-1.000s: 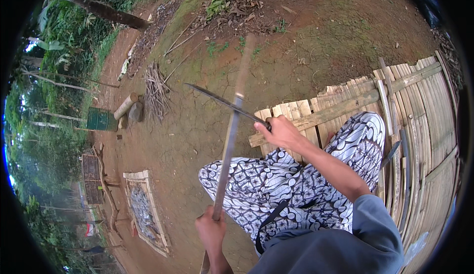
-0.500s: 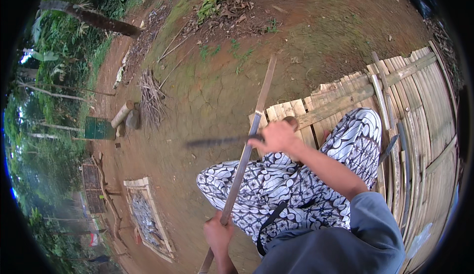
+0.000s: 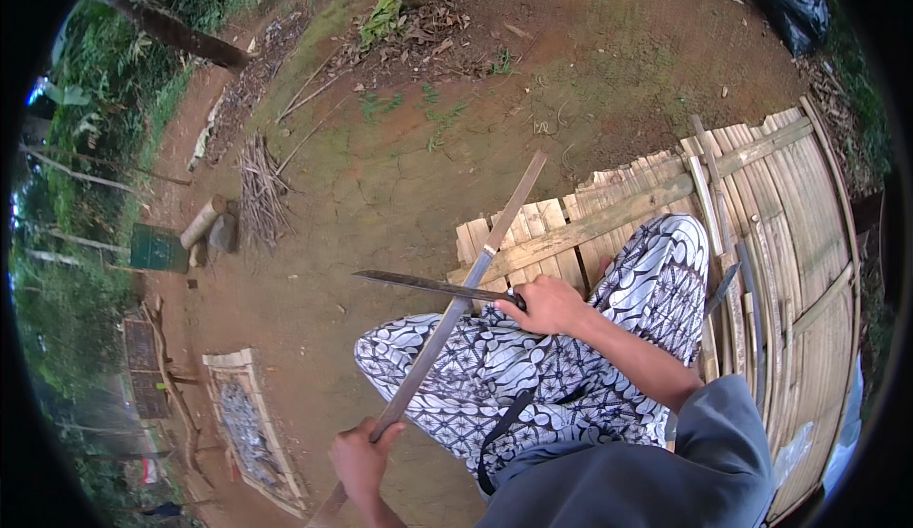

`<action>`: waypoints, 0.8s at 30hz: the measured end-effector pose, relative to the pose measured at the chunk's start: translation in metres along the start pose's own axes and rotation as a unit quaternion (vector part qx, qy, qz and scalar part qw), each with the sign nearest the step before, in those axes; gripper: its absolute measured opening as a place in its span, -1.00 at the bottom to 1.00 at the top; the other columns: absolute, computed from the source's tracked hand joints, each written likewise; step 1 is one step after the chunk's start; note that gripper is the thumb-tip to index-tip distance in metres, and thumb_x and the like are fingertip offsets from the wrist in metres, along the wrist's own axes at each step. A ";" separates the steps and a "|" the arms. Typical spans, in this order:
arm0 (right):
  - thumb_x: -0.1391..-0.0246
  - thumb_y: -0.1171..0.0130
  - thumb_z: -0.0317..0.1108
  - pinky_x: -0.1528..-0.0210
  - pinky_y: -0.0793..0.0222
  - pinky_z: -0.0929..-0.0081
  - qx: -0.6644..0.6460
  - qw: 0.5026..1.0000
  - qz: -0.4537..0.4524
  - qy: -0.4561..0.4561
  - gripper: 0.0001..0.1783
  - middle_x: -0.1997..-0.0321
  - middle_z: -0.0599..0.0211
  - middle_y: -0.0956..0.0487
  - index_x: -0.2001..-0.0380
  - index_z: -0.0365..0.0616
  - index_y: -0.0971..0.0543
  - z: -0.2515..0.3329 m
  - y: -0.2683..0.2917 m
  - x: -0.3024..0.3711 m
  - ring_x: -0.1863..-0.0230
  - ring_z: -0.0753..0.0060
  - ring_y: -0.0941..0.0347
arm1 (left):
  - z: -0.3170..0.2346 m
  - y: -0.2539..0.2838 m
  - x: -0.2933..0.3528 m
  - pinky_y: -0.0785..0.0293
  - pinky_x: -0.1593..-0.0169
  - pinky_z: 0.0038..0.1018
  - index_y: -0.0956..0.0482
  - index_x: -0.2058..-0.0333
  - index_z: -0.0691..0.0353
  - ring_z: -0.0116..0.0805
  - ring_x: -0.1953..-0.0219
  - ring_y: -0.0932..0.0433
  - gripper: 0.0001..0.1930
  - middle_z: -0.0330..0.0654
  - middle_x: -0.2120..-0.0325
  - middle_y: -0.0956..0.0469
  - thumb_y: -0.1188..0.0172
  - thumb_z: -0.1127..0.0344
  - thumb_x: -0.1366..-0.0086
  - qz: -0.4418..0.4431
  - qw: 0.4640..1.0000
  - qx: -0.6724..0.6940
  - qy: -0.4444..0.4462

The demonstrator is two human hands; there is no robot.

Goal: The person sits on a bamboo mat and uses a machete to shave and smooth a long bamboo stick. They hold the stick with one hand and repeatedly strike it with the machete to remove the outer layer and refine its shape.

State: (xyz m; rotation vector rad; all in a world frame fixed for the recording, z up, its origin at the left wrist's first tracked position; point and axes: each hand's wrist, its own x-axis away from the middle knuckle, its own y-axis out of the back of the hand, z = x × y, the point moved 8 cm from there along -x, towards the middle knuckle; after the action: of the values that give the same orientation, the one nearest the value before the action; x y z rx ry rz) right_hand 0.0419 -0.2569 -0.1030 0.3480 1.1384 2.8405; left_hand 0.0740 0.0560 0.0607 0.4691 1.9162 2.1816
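Note:
A long bamboo strip [image 3: 431,345] slants from the lower left up across my patterned trousers, its far end over the ground. Low on the strip, my left hand [image 3: 362,459] is closed round it. My right hand [image 3: 549,305] grips the handle of a long dark-bladed machete [image 3: 411,282], which points left. Its blade crosses the strip a little below a pale band on the strip. Whether the edge bites into the strip I cannot tell. The right palm and most of the handle are hidden by my fingers.
I sit on a slatted bamboo platform [image 3: 805,181]. More bamboo strips and another blade [image 3: 723,287] lie on it by my right knee. On the ground to the left are a stick bundle [image 3: 259,190], a green container [image 3: 159,247] and a wood-framed bed [image 3: 222,363] of greyish material.
The machete has come down slightly and its blade is now sharp instead of blurred. My left hand and the strip's lower end have shifted left; the view has shifted too.

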 end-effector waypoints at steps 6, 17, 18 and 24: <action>-0.22 0.21 0.26 0.29 -0.52 0.05 0.013 0.988 -0.034 -0.148 -0.21 0.55 -0.19 -0.56 0.48 -0.34 -0.63 -0.045 0.005 -0.020 0.40 -0.14 -0.58 | 0.007 0.000 -0.008 -0.31 0.58 -0.16 -0.47 0.63 0.16 0.05 0.67 -0.46 -0.49 -0.06 0.78 -0.41 -0.30 -0.21 -0.03 0.013 0.999 -0.004 -0.047; -0.20 0.17 0.25 0.16 -0.49 0.05 0.050 0.996 0.063 -0.027 -0.25 0.51 -0.18 -0.57 0.44 -0.33 -0.62 0.024 -0.040 0.009 0.30 -0.16 -0.57 | 0.004 -0.076 -0.002 -0.40 0.47 -0.11 -0.54 0.37 0.21 0.08 0.54 -0.55 -0.80 0.01 0.63 -0.53 -0.20 0.19 -0.23 0.080 0.974 0.207 -0.033; -0.20 0.18 0.25 0.15 -0.49 0.05 0.044 0.997 0.061 -0.032 -0.24 0.50 -0.18 -0.57 0.44 -0.32 -0.62 0.021 -0.043 0.004 0.29 -0.16 -0.57 | 0.001 -0.091 0.001 -0.42 0.46 -0.12 -0.55 0.35 0.22 0.07 0.54 -0.56 -0.81 0.02 0.62 -0.55 -0.18 0.21 -0.25 0.104 0.960 0.261 -0.013; -0.17 0.23 0.36 0.19 -0.49 0.04 0.072 0.993 0.020 -0.087 -0.18 0.44 -0.17 -0.57 0.35 -0.26 -0.64 0.001 -0.042 0.001 0.30 -0.17 -0.56 | -0.027 -0.143 0.030 -0.43 0.49 -0.35 -0.58 0.45 0.29 -0.12 0.62 -0.55 -0.79 -0.01 0.67 -0.54 -0.29 0.24 -0.16 0.165 0.906 0.389 0.030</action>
State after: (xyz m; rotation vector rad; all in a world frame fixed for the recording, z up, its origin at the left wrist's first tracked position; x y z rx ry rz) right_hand 0.0395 -0.2259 -0.1309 0.6204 1.3166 2.7025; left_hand 0.0277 0.0612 -0.0800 0.9050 2.8830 1.4841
